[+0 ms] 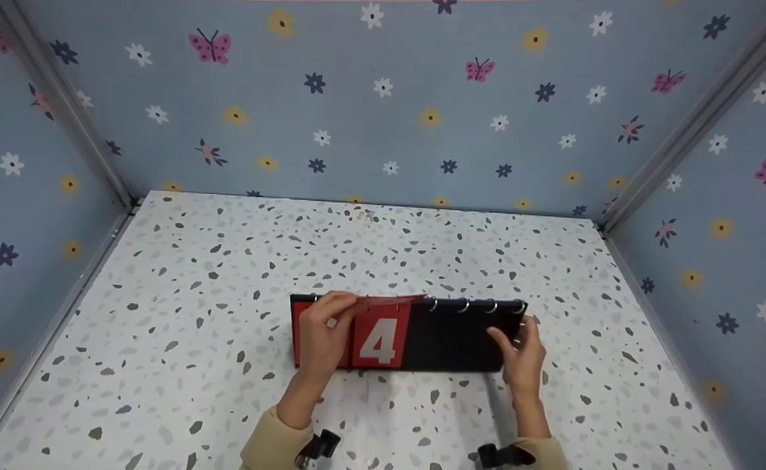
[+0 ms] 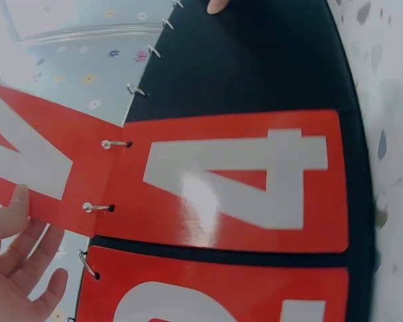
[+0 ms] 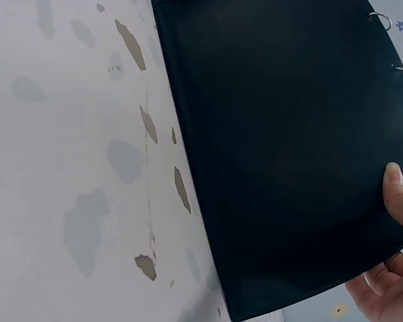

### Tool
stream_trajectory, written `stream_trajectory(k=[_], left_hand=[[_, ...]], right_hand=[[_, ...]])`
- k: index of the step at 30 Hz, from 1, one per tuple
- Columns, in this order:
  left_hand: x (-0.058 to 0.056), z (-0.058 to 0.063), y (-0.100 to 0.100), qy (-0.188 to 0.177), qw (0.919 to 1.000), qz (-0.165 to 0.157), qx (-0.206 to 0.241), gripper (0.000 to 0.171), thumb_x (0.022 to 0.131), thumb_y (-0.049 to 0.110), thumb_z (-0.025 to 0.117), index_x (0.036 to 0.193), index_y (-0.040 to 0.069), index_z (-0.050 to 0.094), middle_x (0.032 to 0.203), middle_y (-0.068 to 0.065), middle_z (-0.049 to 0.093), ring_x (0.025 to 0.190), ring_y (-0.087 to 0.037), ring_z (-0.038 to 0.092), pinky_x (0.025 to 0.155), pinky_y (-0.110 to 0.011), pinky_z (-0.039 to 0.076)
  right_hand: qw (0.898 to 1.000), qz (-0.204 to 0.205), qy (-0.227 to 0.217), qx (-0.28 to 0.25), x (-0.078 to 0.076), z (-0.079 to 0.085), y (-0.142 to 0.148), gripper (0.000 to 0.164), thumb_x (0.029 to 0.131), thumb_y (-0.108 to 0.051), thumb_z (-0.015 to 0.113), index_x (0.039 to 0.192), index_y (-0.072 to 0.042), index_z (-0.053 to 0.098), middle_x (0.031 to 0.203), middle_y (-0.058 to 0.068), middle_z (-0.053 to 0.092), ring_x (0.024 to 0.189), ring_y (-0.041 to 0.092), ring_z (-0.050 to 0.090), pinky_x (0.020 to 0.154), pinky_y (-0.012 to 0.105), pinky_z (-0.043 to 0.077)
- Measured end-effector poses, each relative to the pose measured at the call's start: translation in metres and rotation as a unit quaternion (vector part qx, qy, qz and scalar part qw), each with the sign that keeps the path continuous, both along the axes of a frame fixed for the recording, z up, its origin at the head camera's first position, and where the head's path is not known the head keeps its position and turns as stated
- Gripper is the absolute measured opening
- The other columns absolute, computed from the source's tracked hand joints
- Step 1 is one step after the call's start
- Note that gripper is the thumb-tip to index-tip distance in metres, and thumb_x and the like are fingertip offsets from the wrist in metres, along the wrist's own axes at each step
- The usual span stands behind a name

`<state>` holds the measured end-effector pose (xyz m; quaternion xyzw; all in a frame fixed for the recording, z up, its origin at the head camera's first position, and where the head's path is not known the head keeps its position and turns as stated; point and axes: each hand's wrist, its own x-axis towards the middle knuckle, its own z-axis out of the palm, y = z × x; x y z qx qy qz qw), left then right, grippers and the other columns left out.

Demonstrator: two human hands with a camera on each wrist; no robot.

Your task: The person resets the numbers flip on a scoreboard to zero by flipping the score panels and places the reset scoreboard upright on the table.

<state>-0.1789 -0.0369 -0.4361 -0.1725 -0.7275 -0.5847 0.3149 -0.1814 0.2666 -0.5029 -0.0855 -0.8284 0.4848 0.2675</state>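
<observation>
A black flip scoreboard (image 1: 455, 339) stands on the speckled table with metal rings (image 1: 464, 305) along its top edge. My left hand (image 1: 323, 339) pinches a lifted red number card (image 2: 80, 144) between thumb and fingers, tipped back over the rings. Below it a red card with a white 4 (image 1: 380, 343) lies flat against the board. Another red card (image 2: 255, 268), partly hidden behind the left hand in the head view, hangs beside it. My right hand (image 1: 523, 365) grips the board's right end, thumb on the bare black front and fingers behind.
The white speckled table (image 1: 226, 261) is bordered by blue panels (image 1: 383, 117) with flowers and butterflies at the back and both sides. Grey metal strips (image 1: 63, 91) run along the corners. Both wrists wear black straps over beige sleeves (image 1: 277, 440).
</observation>
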Motion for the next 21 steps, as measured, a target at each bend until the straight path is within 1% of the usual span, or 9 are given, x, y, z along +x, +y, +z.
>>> stream_trajectory(k=[3,7,9,13,14,17,21], left_hand=[[-0.010,-0.001,0.000,0.004,0.9999,0.002,-0.009,0.015,0.074,-0.009,0.067,0.087,-0.002,0.070,0.081,-0.007,0.065,0.073,-0.020,0.061,0.062,-0.020,0.048],[-0.021,0.002,0.001,0.004,0.9997,0.002,-0.022,0.013,0.077,-0.008,0.065,0.088,-0.003,0.069,0.083,-0.008,0.066,0.076,-0.020,0.062,0.066,-0.026,0.050],[-0.026,0.004,0.003,0.003,0.9994,0.007,-0.034,0.012,0.078,-0.007,0.064,0.089,-0.003,0.069,0.083,-0.008,0.066,0.078,-0.019,0.062,0.066,-0.028,0.050],[-0.038,0.006,0.005,-0.005,0.9983,0.014,-0.057,0.010,0.080,0.000,0.065,0.090,-0.002,0.069,0.081,-0.007,0.066,0.078,-0.016,0.061,0.068,-0.029,0.050],[-0.041,0.005,0.006,-0.009,0.9978,0.018,-0.063,0.011,0.080,0.003,0.065,0.090,-0.002,0.068,0.081,-0.007,0.065,0.078,-0.015,0.061,0.068,-0.029,0.050],[-0.049,0.006,0.007,-0.040,0.9955,0.033,-0.080,0.014,0.081,0.008,0.066,0.091,-0.002,0.068,0.083,-0.008,0.066,0.076,-0.015,0.059,0.068,-0.029,0.049],[-0.055,0.008,0.009,-0.085,0.9888,0.060,-0.107,0.018,0.081,0.010,0.067,0.094,-0.003,0.067,0.081,-0.009,0.065,0.069,-0.016,0.057,0.063,-0.028,0.049]], right_hand=[[1.000,0.000,0.005,0.007,0.000,0.000,0.000,0.039,0.073,-0.013,0.075,0.104,-0.003,0.053,0.084,0.012,0.064,0.076,0.020,0.062,0.065,0.019,0.048],[1.000,0.002,0.011,0.010,0.000,0.001,0.001,0.039,0.073,-0.011,0.074,0.104,-0.003,0.053,0.083,0.012,0.064,0.074,0.019,0.061,0.065,0.018,0.048],[1.000,0.002,0.010,0.010,0.000,0.001,0.001,0.039,0.073,-0.012,0.074,0.104,-0.003,0.054,0.083,0.011,0.064,0.074,0.018,0.060,0.065,0.019,0.048],[1.000,0.002,0.007,0.009,0.000,0.001,0.001,0.038,0.073,-0.013,0.075,0.104,-0.003,0.054,0.083,0.011,0.064,0.074,0.018,0.060,0.065,0.021,0.048],[1.000,0.002,0.006,0.009,0.000,0.000,0.001,0.038,0.073,-0.013,0.074,0.104,-0.003,0.054,0.084,0.011,0.064,0.074,0.018,0.060,0.065,0.021,0.048],[1.000,0.002,0.006,0.008,0.000,0.000,0.001,0.039,0.073,-0.014,0.074,0.105,-0.003,0.054,0.084,0.011,0.064,0.075,0.018,0.060,0.066,0.021,0.048],[1.000,0.005,0.008,0.006,0.000,0.000,0.001,0.039,0.073,-0.014,0.074,0.105,-0.003,0.053,0.084,0.011,0.064,0.076,0.019,0.061,0.067,0.022,0.048]])
